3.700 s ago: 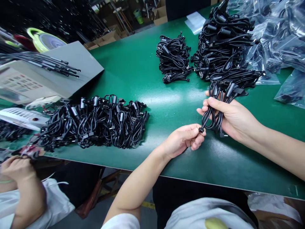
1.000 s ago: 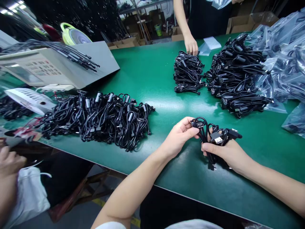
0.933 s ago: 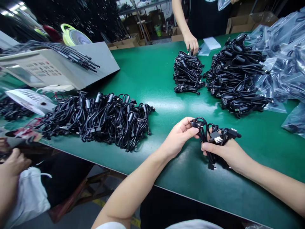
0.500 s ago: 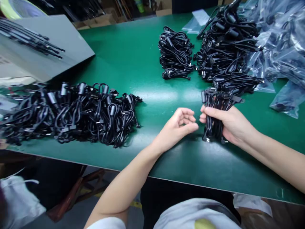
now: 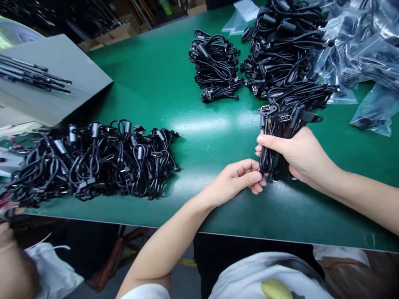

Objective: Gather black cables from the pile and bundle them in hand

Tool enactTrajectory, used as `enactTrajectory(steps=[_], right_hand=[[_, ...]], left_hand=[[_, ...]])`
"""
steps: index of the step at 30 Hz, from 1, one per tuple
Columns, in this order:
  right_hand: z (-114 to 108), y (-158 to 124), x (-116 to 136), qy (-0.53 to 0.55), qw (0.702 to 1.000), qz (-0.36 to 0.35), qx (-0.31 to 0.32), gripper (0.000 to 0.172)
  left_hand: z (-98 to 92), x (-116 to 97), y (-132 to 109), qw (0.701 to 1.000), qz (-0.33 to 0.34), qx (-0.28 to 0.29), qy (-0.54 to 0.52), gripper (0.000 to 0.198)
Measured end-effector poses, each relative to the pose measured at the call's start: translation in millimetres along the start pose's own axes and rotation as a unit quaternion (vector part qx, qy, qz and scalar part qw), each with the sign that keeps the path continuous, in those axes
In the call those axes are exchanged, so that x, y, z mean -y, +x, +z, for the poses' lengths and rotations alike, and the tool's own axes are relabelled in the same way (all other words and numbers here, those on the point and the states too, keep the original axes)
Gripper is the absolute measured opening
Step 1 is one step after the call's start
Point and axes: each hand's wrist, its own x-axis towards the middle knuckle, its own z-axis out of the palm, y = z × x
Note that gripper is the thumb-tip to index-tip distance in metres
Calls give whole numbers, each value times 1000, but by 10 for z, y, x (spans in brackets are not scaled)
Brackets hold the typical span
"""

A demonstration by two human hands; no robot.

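Observation:
A bundle of black USB cables (image 5: 282,120) is gripped by my right hand (image 5: 302,151), thumb across its front. Flat USB sockets with screw tabs point up at its top end, and coiled cable hangs below the thumb. My left hand (image 5: 241,178) pinches the lower left edge of that same bundle between thumb and fingers. Just behind the bundle lies a large pile of coiled black cables (image 5: 280,58). A smaller stack of cables (image 5: 215,62) sits to its left.
A long row of coiled cables (image 5: 112,162) covers the left of the green table (image 5: 149,79). Clear plastic bags (image 5: 370,66) heap at the right, with flat bags (image 5: 238,18) at the back. A grey box (image 5: 71,79) carries black rods. Another person's arm (image 5: 15,265) shows lower left.
My left hand has moved right and down onto the bundle's lower end, closing its fingers there. My right hand still holds the bundle, now tilted to show its sockets. The camera view has shifted slightly.

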Motion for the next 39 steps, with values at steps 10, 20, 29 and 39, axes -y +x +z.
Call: enactTrajectory(steps=[10,20,29,39], right_hand=[[-4,40,-60,20,999,34,0,18],[6,51,-65,22,999,38,-9,16],[-120,173,-183,-9,992,128,-2,22],[33,-172,81,75,996,-3,55,20]], left_hand=[[-38,53,15,998,-28,9,-58,37],[-70,46,27,998,-30,23,-55,35],[18,198,145,999,14,25,43,36],[73,167,-141,995,90,-4,-44,30]])
